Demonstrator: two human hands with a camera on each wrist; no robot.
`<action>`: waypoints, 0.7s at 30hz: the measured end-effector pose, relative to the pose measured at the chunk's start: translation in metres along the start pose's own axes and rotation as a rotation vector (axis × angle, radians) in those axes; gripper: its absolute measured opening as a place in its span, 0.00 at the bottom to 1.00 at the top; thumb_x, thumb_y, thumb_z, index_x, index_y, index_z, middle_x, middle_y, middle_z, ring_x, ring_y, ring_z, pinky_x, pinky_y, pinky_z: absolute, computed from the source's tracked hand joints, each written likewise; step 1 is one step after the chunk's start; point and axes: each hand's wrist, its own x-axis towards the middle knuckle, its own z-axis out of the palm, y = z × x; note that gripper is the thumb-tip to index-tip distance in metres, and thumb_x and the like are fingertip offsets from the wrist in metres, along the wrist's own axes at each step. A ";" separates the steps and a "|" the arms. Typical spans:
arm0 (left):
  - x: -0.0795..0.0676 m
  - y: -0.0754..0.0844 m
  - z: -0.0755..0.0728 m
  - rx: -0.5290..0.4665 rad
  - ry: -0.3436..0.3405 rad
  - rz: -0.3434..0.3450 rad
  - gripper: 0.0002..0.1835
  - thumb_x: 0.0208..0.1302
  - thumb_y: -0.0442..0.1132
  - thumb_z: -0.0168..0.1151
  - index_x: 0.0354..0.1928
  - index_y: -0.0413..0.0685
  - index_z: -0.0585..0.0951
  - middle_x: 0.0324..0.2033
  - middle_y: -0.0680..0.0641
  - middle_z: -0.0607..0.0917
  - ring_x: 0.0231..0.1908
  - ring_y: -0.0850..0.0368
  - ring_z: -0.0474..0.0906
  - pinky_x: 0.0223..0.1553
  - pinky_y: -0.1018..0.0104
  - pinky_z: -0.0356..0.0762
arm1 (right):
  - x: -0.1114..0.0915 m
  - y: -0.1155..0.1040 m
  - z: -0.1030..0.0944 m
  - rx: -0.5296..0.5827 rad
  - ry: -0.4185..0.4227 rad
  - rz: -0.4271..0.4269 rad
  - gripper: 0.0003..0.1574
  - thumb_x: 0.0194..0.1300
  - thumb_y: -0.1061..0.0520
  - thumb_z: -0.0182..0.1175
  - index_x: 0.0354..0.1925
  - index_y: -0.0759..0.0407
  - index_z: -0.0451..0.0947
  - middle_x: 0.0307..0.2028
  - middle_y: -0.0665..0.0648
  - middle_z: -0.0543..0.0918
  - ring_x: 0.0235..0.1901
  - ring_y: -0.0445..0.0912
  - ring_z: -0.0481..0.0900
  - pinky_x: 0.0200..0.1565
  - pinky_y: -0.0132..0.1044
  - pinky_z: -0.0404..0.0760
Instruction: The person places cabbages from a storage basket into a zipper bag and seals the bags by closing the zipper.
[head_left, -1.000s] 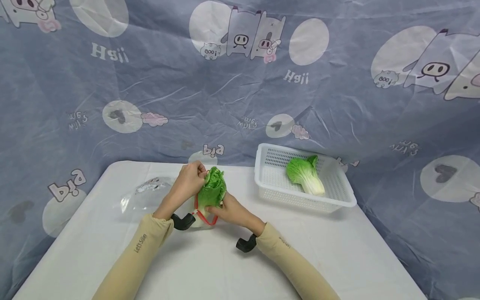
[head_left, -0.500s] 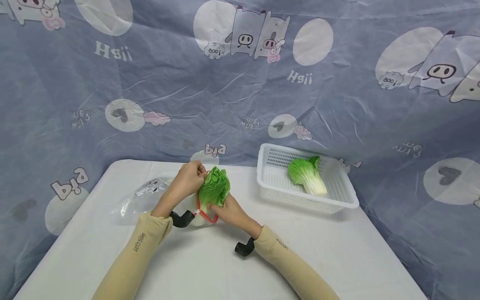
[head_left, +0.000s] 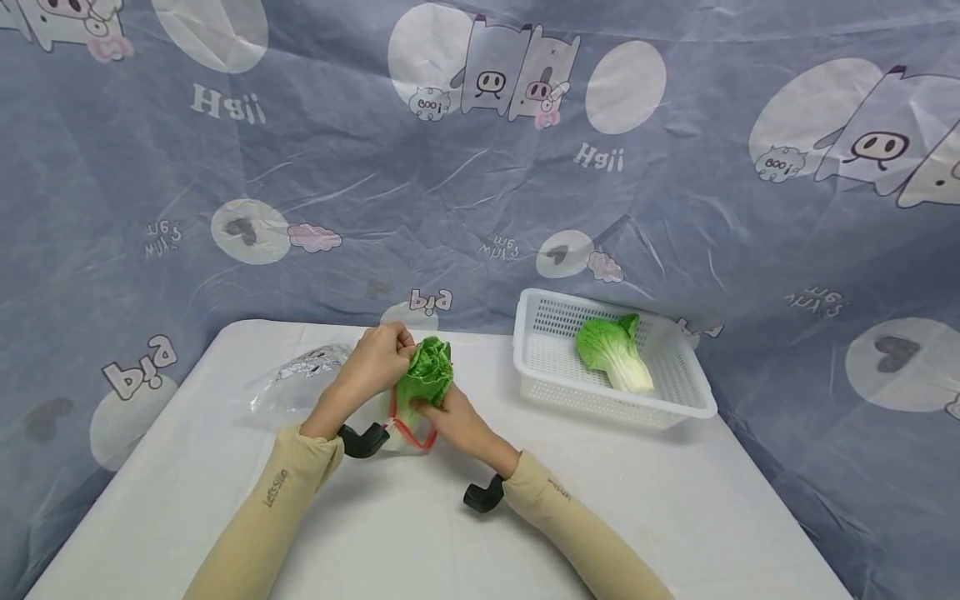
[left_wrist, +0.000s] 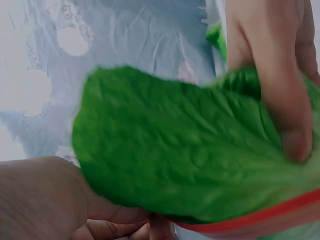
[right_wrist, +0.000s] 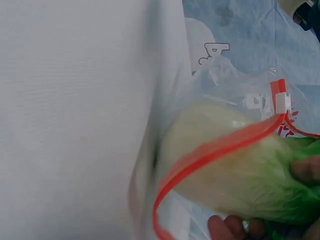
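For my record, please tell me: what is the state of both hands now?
Left hand: closed, pinching the bag's red edge.
Right hand: closed, gripping the partly bagged cabbage.

— Head view?
— Worn high, farther back, facing forward and down, the cabbage (head_left: pixel 431 367) below centre, slightly left
— And the wrist views?
— Close up, facing the shared cabbage: mid-frame in the left, lower right in the right

- Looks like a staged recording corner; cannot tell whether in a home, lab or workshop.
- Closed off behind and at both sides by creased blue-grey cartoon-print sheeting (head_left: pixel 420 187).
- Furnished with a plain white surface (head_left: pixel 420 533).
- Equipped with black wrist-worn devices (head_left: pixel 363 442).
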 end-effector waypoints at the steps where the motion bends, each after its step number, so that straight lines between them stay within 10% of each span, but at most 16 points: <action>1: -0.001 0.002 0.000 0.000 0.002 0.008 0.05 0.65 0.31 0.52 0.31 0.41 0.76 0.24 0.46 0.78 0.21 0.57 0.70 0.25 0.67 0.68 | 0.001 -0.001 0.000 -0.012 0.003 0.007 0.36 0.69 0.46 0.54 0.70 0.52 0.57 0.63 0.52 0.72 0.62 0.43 0.71 0.63 0.42 0.71; 9: -0.010 0.015 0.003 0.006 -0.011 0.054 0.05 0.65 0.31 0.53 0.32 0.41 0.77 0.25 0.47 0.78 0.23 0.56 0.72 0.27 0.66 0.70 | 0.009 -0.004 -0.006 0.017 -0.026 0.087 0.31 0.72 0.47 0.46 0.69 0.52 0.59 0.44 0.56 0.80 0.39 0.54 0.81 0.39 0.37 0.78; 21: -0.007 0.006 -0.003 0.023 0.029 0.079 0.07 0.69 0.31 0.51 0.34 0.37 0.77 0.26 0.43 0.79 0.19 0.56 0.70 0.23 0.66 0.68 | 0.009 -0.014 -0.005 -0.078 -0.236 0.007 0.16 0.67 0.50 0.45 0.49 0.55 0.69 0.31 0.49 0.74 0.31 0.40 0.72 0.36 0.33 0.73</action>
